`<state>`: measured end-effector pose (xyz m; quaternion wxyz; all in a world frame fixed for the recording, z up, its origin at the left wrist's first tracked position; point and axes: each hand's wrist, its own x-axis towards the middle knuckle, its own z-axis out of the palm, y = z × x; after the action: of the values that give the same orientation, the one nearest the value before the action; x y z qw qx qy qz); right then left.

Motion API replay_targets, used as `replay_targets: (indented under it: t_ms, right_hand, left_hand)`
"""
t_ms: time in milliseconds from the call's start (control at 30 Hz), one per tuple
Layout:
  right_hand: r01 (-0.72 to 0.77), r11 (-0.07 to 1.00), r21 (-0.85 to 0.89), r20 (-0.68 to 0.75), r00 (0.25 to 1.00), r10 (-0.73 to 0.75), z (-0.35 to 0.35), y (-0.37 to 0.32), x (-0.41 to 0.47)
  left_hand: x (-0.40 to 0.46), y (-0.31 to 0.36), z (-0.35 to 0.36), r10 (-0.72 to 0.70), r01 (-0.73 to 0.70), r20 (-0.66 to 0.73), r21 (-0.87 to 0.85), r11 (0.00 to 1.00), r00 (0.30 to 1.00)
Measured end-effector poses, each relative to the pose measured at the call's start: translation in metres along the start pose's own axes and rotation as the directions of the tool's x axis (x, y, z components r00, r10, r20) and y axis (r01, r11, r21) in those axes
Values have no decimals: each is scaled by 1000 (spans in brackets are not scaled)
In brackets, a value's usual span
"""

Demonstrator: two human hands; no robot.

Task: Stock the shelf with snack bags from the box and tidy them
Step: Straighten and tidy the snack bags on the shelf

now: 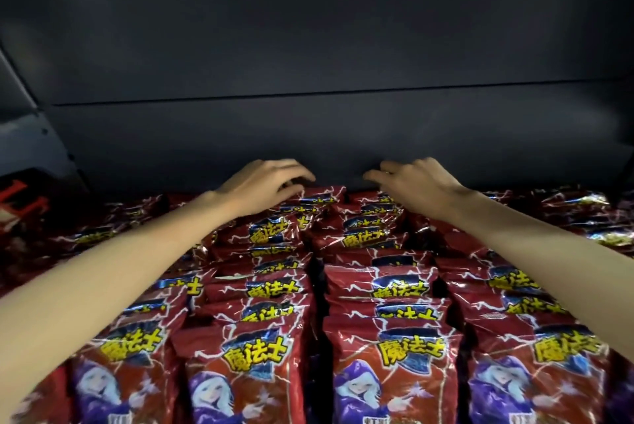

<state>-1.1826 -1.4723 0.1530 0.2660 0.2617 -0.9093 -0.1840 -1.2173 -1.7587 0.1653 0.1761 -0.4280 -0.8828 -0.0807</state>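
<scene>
Glossy red foil snack bags (pixel 394 348) with yellow lettering packed upright in rows, from front edge to rear of dark shelf (pixel 308 135). Left hand (pixel 264 183) at back of 1 middle row, fingers curled onto rearmost bag's top. Right hand (pixel 415 183) beside it, fingers loosely bent, touching neighbouring row's back bags.

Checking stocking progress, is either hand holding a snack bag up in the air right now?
No, the left hand and right hand both rest low on the back red snack bags, lifting none.
</scene>
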Motion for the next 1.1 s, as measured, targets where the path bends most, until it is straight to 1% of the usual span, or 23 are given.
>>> replay_targets:
  t_ms: [67, 100, 133, 167, 233, 267, 300, 367, 433, 500, 533, 600, 733, 767, 867, 933, 967, 1033, 1100]
  right_hand:
    - [36, 999, 20, -110, 993, -33, -5, -8, 12]
    - [69, 996, 53, -149, 987, -60, -7, -14, 22]
    - [111, 989, 94, -174, 980, -93, -10, -21, 33]
    - [152, 978, 141, -174, 977, -127, -14, -31, 44]
    - [201, 956, 212, -124, 976, -178, -19, -51, 66]
    - [212, 949, 235, -84, 977, -197, -19, -61, 75]
    - [224, 942, 248, -48, 974, -219, -17, -69, 82]
    - [247, 939, 240, 13, 966, -258, -11, -81, 91]
    - [268, 941, 208, 31, 960, -280, -6, -85, 94]
    - [268, 943, 196, 37, 959, -280, -4, -84, 94]
    - [268, 945, 190, 40, 959, -280, -4, -83, 94]
    - [262, 947, 186, 43, 961, -274, -4, -83, 94]
    - [246, 949, 196, 36, 965, -258, -3, -84, 92]
    - [243, 950, 194, 35, 966, -254, -2, -83, 92]
    - [245, 950, 192, 32, 966, -255, -4, -83, 93]
    - [227, 950, 213, 44, 969, -241, -8, -85, 92]
    - [214, 951, 223, 38, 973, -228, -10, -85, 93]
    - [210, 948, 237, -45, 978, -205, -15, -87, 96]
    - [231, 932, 279, -143, 970, -197, -17, -93, 107]
  left_hand:
    - [-25, -20, -15, 42, -27, -82, 179, 984, 996]
    - [-38, -32, -23, 33, -8, -96, 249, 969, 995]
    - [-50, -45, -30, -30, 51, -77, 283, 958, 997]
    - [-61, -56, -37, -136, 140, -34, 295, 945, 990]
    - [-79, -73, -45, -350, 302, 104, 318, 898, 931]
    - [-85, -78, -45, -411, 343, 157, 336, 877, 898]
    - [-90, -82, -43, -439, 356, 188, 354, 865, 879]
    - [-93, -85, -38, -438, 332, 216, 394, 857, 873]
    - [-93, -87, -36, -417, 295, 242, 414, 861, 876]
    - [-92, -88, -34, -362, 233, 242, 435, 870, 900]
    - [-92, -87, -31, -328, 210, 222, 430, 878, 918]
    - [-91, -83, -21, -281, 207, 151, 380, 902, 948]
    - [-81, -74, -5, -261, 258, -13, 224, 940, 965]
    - [-78, -74, -4, -246, 245, -22, 223, 944, 969]
    - [-74, -73, -4, -204, 196, 8, 250, 948, 979]
    - [-74, -73, -8, -194, 183, 29, 223, 957, 981]
    - [-77, -74, -13, -195, 187, 25, 192, 963, 981]
    - [-89, -81, -25, -187, 190, -36, 163, 968, 982]
    - [-110, -96, -38, -206, 219, -80, 222, 950, 975]
